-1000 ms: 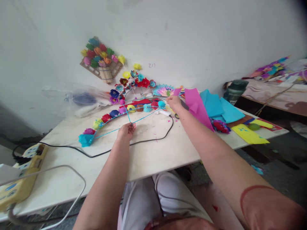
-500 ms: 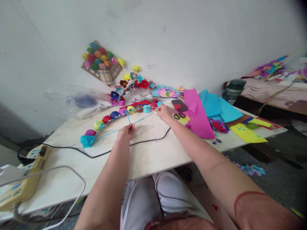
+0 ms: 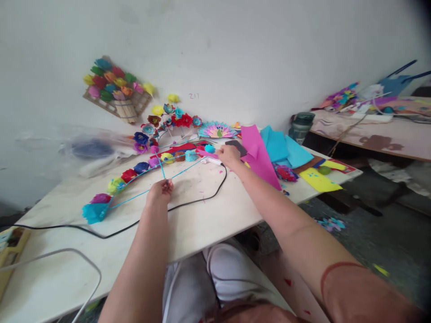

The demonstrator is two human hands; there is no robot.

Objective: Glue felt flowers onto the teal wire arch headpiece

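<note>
On the table is a bow-shaped frame of thin blue rods (image 3: 129,198), its curved side lined with colourful crepe-paper flowers (image 3: 141,168). My left hand (image 3: 160,190) pinches the frame where a short blue rod meets the long straight one. At the frame's far right end, my right hand (image 3: 229,155) has its fingers closed beside a blue paper flower (image 3: 209,148). A pink paper strip (image 3: 206,154) reaches to those fingertips; what they grip is hidden. Just below them lies a white glue gun (image 3: 214,161) with a black cable (image 3: 215,192).
Pink paper (image 3: 261,161) and blue paper sheets (image 3: 283,146) lie to the right, with yellow paper (image 3: 319,179) beyond. Finished paper flowers (image 3: 168,121) stand against the wall. A plastic bag (image 3: 90,148) is at the left. Another table (image 3: 363,134) stands at the far right.
The view has swung to the right, so the table's things appear further left. My right hand has shifted slightly off the frame's end, uncovering the blue flower, pink strip and glue gun.
</note>
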